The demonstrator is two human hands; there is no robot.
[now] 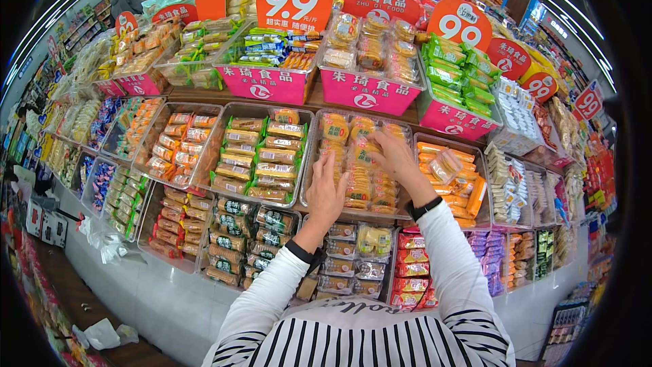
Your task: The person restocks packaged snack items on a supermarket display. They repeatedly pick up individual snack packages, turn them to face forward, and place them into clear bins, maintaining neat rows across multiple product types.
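A clear plastic bin (pixel 305 183) before me holds rows of round biscuits (pixel 356 193) in clear wrappers with orange printing. Over its left side lies my left hand (pixel 328 193), fingers extended and thumb apart, holding nothing that I can see. My right hand (pixel 397 158) reaches in from the right, its bent fingers on the upper middle packs. Whether those fingers grip a pack is hidden. To the left stands a bin of brown wrapped cakes (pixel 256 158) with green edging. On the right, orange packets (pixel 461 193) fill another bin, with a small clear biscuit pack (pixel 444 165) on top.
Behind runs a raised row of bins with pink fronts (pixel 367 90) and red-orange price signs (pixel 295 0). Nearer my body is a lower row with dark-labelled biscuits (pixel 226 239), boxed cakes (pixel 338 250) and red packets (pixel 411 260). A person (pixel 126 0) stands at the far left.
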